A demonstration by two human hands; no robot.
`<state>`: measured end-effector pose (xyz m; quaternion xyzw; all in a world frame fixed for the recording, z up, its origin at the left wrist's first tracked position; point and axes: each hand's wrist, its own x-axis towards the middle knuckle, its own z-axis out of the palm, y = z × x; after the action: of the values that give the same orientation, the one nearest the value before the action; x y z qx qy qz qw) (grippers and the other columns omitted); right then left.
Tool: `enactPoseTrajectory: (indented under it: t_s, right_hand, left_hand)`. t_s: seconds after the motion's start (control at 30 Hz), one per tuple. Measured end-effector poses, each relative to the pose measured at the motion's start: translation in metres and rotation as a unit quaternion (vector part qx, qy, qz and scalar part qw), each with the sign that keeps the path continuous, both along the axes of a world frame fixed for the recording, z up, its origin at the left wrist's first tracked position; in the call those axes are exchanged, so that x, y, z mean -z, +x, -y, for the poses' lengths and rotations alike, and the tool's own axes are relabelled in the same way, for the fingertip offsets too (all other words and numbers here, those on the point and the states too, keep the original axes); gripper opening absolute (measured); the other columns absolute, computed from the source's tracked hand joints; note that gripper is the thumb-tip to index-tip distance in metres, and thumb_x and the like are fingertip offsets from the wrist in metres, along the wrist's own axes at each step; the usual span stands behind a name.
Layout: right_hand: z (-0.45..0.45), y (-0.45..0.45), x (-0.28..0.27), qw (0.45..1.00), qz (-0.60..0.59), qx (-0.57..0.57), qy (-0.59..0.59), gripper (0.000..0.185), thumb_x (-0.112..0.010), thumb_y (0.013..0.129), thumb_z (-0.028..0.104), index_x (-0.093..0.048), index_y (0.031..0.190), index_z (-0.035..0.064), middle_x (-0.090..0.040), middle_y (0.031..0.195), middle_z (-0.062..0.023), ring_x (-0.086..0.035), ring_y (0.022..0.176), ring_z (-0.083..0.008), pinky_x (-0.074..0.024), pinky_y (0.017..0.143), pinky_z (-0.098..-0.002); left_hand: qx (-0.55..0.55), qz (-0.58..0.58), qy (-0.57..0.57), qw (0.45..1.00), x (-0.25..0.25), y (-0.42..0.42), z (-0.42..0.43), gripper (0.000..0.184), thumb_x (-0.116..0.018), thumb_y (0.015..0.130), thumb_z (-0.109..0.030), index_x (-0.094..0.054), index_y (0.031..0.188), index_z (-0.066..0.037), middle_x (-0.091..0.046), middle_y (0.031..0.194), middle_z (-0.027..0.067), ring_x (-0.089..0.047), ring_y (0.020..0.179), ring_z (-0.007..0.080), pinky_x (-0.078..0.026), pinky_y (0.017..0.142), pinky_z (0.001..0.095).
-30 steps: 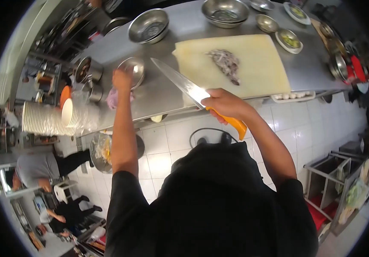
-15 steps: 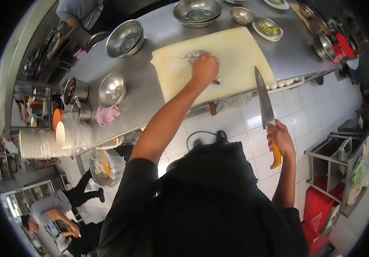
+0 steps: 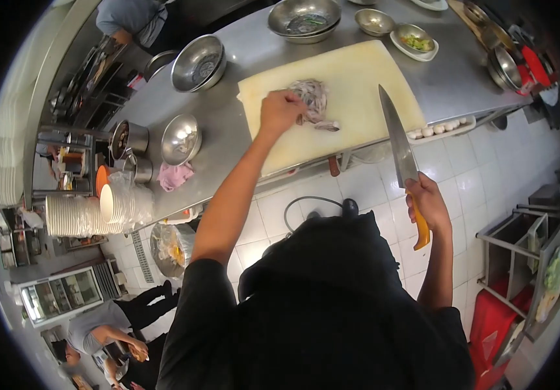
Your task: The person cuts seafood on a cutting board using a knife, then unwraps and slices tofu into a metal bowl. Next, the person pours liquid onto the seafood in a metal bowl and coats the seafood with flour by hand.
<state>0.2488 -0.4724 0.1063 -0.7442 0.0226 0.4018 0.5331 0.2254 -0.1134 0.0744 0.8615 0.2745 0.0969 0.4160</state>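
Observation:
A pile of grey-white strips that look like squid [image 3: 312, 97] lies on the yellowish cutting board [image 3: 371, 84]. A longer piece trails from its lower edge toward the board's near side. My left hand [image 3: 282, 112] is at the pile's left edge, fingers curled and closed; what is between them, if anything, is hidden. In my right hand [image 3: 430, 203] is a large chef's knife [image 3: 397, 133], gripped by its yellow handle. Its blade points away from me, with the tip over the right part of the board.
Metal bowls [image 3: 198, 63] stand behind and left of the board; one bowl [image 3: 182, 140] holds pale pieces beside a pink cloth [image 3: 176, 176]. Stacked white containers [image 3: 78, 216] stand at left. A tray of round white items [image 3: 442, 129] sits below the board's right edge. Other people are at left.
My left hand has moved left off the pile, uncovering the pale strips. My right hand still holds the knife, nearly unmoved. The view has shifted slightly.

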Motion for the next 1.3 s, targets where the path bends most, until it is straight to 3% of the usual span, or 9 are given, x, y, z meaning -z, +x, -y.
enactPoseTrajectory:
  t_s: [0.13,0.27,0.47,0.57,0.67,0.77,1.03,1.17,1.3]
  right_hand:
    - [-0.012,0.008,-0.004,1.0,0.01,-0.023,0.013,0.015,-0.049,0.088,0.019,-0.049,0.082,0.0044,-0.046,0.057,-0.0032,-0.044,0.038,-0.0121,-0.036,0.035,-0.0265]
    - [-0.019,0.007,-0.008,0.998,0.025,-0.05,0.004,0.015,-0.049,0.088,0.018,-0.048,0.081,0.0049,-0.045,0.057,-0.003,-0.043,0.037,-0.0117,-0.0351,0.034,-0.0261]
    - [-0.019,-0.008,-0.002,0.991,0.01,-0.131,-0.025,0.016,-0.05,0.089,0.018,-0.048,0.081,0.0047,-0.045,0.057,-0.0022,-0.043,0.036,-0.0109,-0.0345,0.033,-0.0256]
    - [-0.037,-0.012,0.003,0.982,0.015,-0.19,-0.015,0.017,-0.05,0.09,0.019,-0.05,0.083,0.0037,-0.045,0.058,-0.002,-0.043,0.037,-0.0107,-0.0345,0.033,-0.0255]
    - [-0.054,-0.013,0.005,0.974,0.006,-0.227,-0.021,0.019,-0.049,0.09,0.02,-0.048,0.082,0.0029,-0.045,0.058,-0.0035,-0.045,0.039,-0.011,-0.0363,0.036,-0.0261]
    - [-0.063,-0.014,0.013,0.971,0.012,-0.236,-0.02,0.019,-0.048,0.091,0.021,-0.049,0.084,0.0029,-0.046,0.059,-0.0025,-0.045,0.038,-0.0113,-0.0361,0.035,-0.0255]
    - [-0.077,-0.011,0.025,0.975,0.03,-0.219,-0.037,0.02,-0.046,0.09,0.022,-0.048,0.087,0.0019,-0.047,0.06,-0.0046,-0.047,0.039,-0.0129,-0.0384,0.035,-0.0266]
    - [-0.076,-0.012,0.034,0.979,0.06,-0.192,-0.036,0.022,-0.047,0.089,0.022,-0.049,0.089,-0.0003,-0.048,0.06,-0.0068,-0.05,0.04,-0.0149,-0.0407,0.036,-0.0279]
    - [-0.073,-0.017,0.026,0.98,0.08,-0.176,-0.044,0.022,-0.047,0.089,0.021,-0.05,0.088,-0.001,-0.048,0.06,-0.0069,-0.05,0.04,-0.0154,-0.0407,0.036,-0.0283]
  left_hand:
    - [-0.097,0.11,-0.217,0.965,-0.027,-0.007,-0.022,0.016,-0.069,0.066,-0.007,-0.065,0.077,0.003,-0.066,0.072,0.0115,-0.062,0.06,0.0133,-0.051,0.056,0.0282]
    - [-0.031,-0.025,-0.012,0.999,-0.02,-0.038,-0.038,0.019,-0.069,0.069,-0.007,-0.065,0.084,0.003,-0.066,0.077,0.0101,-0.063,0.062,0.0134,-0.05,0.057,0.0291]
    - [0.0,0.053,0.149,0.987,0.036,-0.097,-0.035,0.022,-0.069,0.068,-0.008,-0.065,0.087,0.003,-0.067,0.074,0.0104,-0.063,0.063,0.0166,-0.05,0.06,0.0279]
    - [-0.017,0.059,0.137,0.989,0.036,-0.098,-0.028,0.02,-0.069,0.07,-0.008,-0.064,0.086,0.003,-0.066,0.071,0.0089,-0.062,0.062,0.0136,-0.049,0.059,0.0264]
    - [-0.053,0.084,-0.112,0.989,0.028,-0.098,-0.039,0.016,-0.069,0.071,-0.005,-0.064,0.084,0.003,-0.064,0.069,0.0062,-0.06,0.062,0.0107,-0.048,0.058,0.0251]
    - [-0.041,0.059,-0.157,0.985,-0.025,-0.089,-0.052,0.013,-0.068,0.071,-0.003,-0.063,0.082,0.002,-0.063,0.068,0.004,-0.059,0.061,0.0095,-0.046,0.056,0.0232]
    - [0.075,-0.021,0.09,0.993,-0.148,-0.036,-0.079,0.008,-0.064,0.074,-0.007,-0.062,0.082,-0.005,-0.061,0.073,-0.0011,-0.055,0.065,0.0067,-0.043,0.06,0.0214]
    - [0.143,0.036,0.031,0.989,-0.168,-0.007,-0.087,0.008,-0.063,0.076,-0.006,-0.062,0.083,-0.004,-0.061,0.073,0.0002,-0.055,0.065,0.0082,-0.044,0.06,0.0218]
    - [0.083,0.12,-0.002,0.989,-0.174,0.003,-0.062,0.007,-0.063,0.077,-0.005,-0.064,0.077,0.003,-0.062,0.066,0.0058,-0.055,0.054,0.0111,-0.044,0.051,0.0275]
